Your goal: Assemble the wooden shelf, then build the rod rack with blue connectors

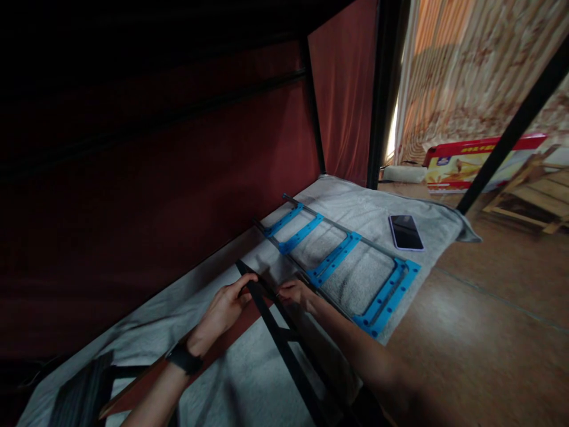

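My left hand (226, 303), with a black watch on the wrist, grips a black frame (278, 333) near its far end, thumb laid along the top. This frame has two long rails joined by short crosspieces and slants toward me. Against its right rail, my right hand (297, 294) is closed in a pinch; whatever lies between the fingertips is too small to make out. A reddish-brown board (146, 379) lies under the left arm. Just beyond the right hand, a ladder-like frame of grey bars and blue brackets (335, 258) rests on the grey blanket (355, 204).
A phone (406, 232) lies on the blanket at the right. Dark slats (82, 388) are stacked at lower left. A dark red fabric wall (178, 172) rises on the left. Beyond a black post (511, 124) are a red and yellow box (480, 163) and a wooden chair (537, 193).
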`<action>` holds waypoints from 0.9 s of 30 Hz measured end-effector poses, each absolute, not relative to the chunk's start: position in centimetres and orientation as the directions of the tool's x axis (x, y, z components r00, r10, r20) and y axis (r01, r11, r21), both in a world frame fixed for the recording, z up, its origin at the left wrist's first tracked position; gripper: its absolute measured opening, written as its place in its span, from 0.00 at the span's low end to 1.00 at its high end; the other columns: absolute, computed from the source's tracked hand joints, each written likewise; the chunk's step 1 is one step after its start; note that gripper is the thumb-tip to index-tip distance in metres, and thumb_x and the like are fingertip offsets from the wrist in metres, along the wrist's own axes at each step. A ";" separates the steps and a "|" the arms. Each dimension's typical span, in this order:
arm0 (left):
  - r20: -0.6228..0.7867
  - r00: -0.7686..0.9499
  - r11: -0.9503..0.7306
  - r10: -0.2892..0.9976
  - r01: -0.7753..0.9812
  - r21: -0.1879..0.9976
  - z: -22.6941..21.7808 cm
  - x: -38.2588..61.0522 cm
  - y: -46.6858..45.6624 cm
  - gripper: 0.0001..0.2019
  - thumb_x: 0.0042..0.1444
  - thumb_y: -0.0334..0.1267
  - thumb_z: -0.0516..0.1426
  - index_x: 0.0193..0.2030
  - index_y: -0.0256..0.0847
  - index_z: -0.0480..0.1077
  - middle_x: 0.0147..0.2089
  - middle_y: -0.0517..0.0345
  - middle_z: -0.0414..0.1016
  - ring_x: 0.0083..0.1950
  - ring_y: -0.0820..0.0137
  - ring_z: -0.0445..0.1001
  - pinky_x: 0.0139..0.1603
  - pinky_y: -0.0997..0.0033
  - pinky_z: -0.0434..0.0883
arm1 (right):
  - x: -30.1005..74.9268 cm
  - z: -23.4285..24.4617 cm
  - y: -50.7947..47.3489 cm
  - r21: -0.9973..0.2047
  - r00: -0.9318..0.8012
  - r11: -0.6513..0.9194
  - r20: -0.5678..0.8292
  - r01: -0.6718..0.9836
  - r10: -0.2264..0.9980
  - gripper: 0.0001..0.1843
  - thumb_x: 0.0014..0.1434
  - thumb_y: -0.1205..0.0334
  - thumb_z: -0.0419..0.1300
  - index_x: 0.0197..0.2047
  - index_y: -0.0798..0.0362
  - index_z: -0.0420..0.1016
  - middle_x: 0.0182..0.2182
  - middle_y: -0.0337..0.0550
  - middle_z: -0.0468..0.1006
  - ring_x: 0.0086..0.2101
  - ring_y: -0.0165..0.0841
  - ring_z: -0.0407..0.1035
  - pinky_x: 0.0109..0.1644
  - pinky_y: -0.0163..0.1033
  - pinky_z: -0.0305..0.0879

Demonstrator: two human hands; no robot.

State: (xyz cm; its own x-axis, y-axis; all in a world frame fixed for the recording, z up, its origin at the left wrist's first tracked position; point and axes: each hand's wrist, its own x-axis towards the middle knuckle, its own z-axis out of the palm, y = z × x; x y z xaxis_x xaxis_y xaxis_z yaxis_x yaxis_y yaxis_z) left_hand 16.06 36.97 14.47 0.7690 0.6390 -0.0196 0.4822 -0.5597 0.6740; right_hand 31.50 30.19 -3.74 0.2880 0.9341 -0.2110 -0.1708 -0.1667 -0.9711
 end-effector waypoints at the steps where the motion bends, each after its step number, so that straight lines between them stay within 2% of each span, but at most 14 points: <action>1: -0.023 0.771 -0.574 0.636 0.493 0.654 14.9 16.0 36.7 0.17 0.49 0.35 0.59 0.47 0.48 0.76 0.37 0.59 0.80 0.37 0.64 0.76 0.38 0.72 0.67 | 31.4 -3.7 30.0 -0.961 0.295 -0.161 -0.224 -0.223 0.929 0.15 0.62 0.52 0.62 0.36 0.58 0.75 0.27 0.39 0.76 0.30 0.32 0.73 0.35 0.38 0.71; 5: -0.088 0.788 -0.647 0.609 0.558 0.520 16.3 15.8 35.5 0.19 0.56 0.38 0.53 0.54 0.47 0.71 0.40 0.60 0.80 0.38 0.67 0.76 0.41 0.72 0.68 | 30.7 -3.5 29.3 -0.921 0.349 -0.115 -0.253 -0.372 0.902 0.16 0.53 0.50 0.67 0.30 0.55 0.75 0.23 0.37 0.74 0.28 0.31 0.71 0.34 0.36 0.67; 10: -0.120 0.795 -0.686 0.595 0.580 0.439 17.0 15.8 34.4 0.21 0.59 0.39 0.50 0.59 0.46 0.67 0.45 0.58 0.80 0.42 0.67 0.78 0.45 0.71 0.69 | 29.2 -3.1 28.8 -0.876 0.398 -0.080 -0.296 -0.475 0.868 0.17 0.53 0.50 0.65 0.25 0.53 0.67 0.19 0.33 0.68 0.23 0.28 0.66 0.29 0.35 0.65; 14: -0.100 0.803 -0.701 0.588 0.568 0.431 17.0 15.6 34.3 0.21 0.59 0.40 0.50 0.59 0.47 0.67 0.48 0.57 0.80 0.45 0.66 0.79 0.46 0.71 0.70 | 28.0 -2.7 28.6 -0.808 0.411 -0.072 -0.372 -0.585 0.832 0.15 0.57 0.51 0.62 0.30 0.53 0.66 0.20 0.33 0.68 0.22 0.28 0.65 0.27 0.36 0.67; 19: -0.110 0.792 -0.691 0.600 0.583 0.428 16.5 15.3 34.7 0.20 0.59 0.41 0.51 0.59 0.46 0.68 0.42 0.59 0.81 0.37 0.67 0.78 0.41 0.71 0.70 | 27.0 -2.5 29.0 -0.772 0.446 -0.088 -0.452 -0.630 0.772 0.15 0.58 0.52 0.61 0.31 0.52 0.63 0.21 0.31 0.68 0.21 0.26 0.66 0.24 0.34 0.68; 24: -0.086 0.808 -0.663 0.582 0.533 0.525 14.8 15.0 36.0 0.19 0.58 0.40 0.53 0.57 0.47 0.68 0.47 0.59 0.79 0.46 0.66 0.77 0.47 0.71 0.70 | 26.8 -2.6 29.1 -0.765 0.447 -0.130 -0.495 -0.630 0.745 0.11 0.62 0.57 0.57 0.31 0.51 0.62 0.17 0.31 0.68 0.17 0.27 0.65 0.20 0.32 0.64; 27: -0.075 0.814 -0.660 0.576 0.517 0.545 13.6 14.8 36.8 0.21 0.58 0.39 0.53 0.59 0.47 0.68 0.50 0.58 0.79 0.48 0.66 0.77 0.48 0.70 0.71 | 26.8 -2.6 28.9 -0.768 0.451 -0.141 -0.503 -0.625 0.737 0.09 0.63 0.60 0.56 0.31 0.51 0.63 0.16 0.31 0.67 0.15 0.27 0.63 0.19 0.32 0.62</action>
